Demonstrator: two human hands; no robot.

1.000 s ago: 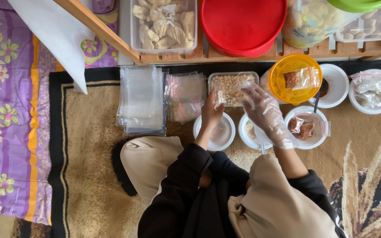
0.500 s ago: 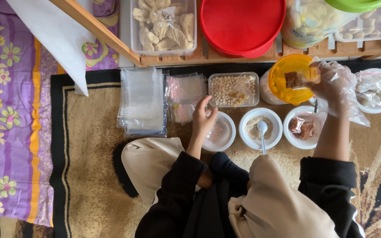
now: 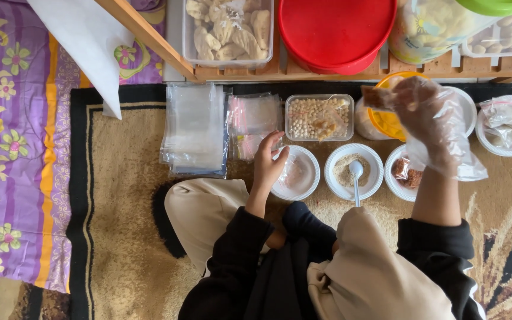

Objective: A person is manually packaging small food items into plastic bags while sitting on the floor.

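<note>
The right hand [image 3: 431, 121], loose in a clear plastic glove, pinched a small sachet of reddish-brown seasoning [image 3: 374, 98] at its fingertips, lifted above the orange lid [image 3: 389, 121]. The left hand [image 3: 268, 163], bare, gripped the near rim of a white bowl [image 3: 296, 173] that seemed to hold a small clear bag, steadying it on the rug [image 3: 120, 195].

By the look of it, the step in hand was carrying the sachet across toward the left hand's bowl; the next move would call for a short, low sweep leftward.

Between the hands stood another white bowl with a spoon [image 3: 355, 172], its handle pointing toward the person, so the path had to clear it. Beyond the left hand lay the tub of pale nuts [image 3: 318, 117] and stacked clear bags [image 3: 194, 130]; the wooden shelf edge [image 3: 303, 72] closed the far side, and knees crowded the near side.
</note>
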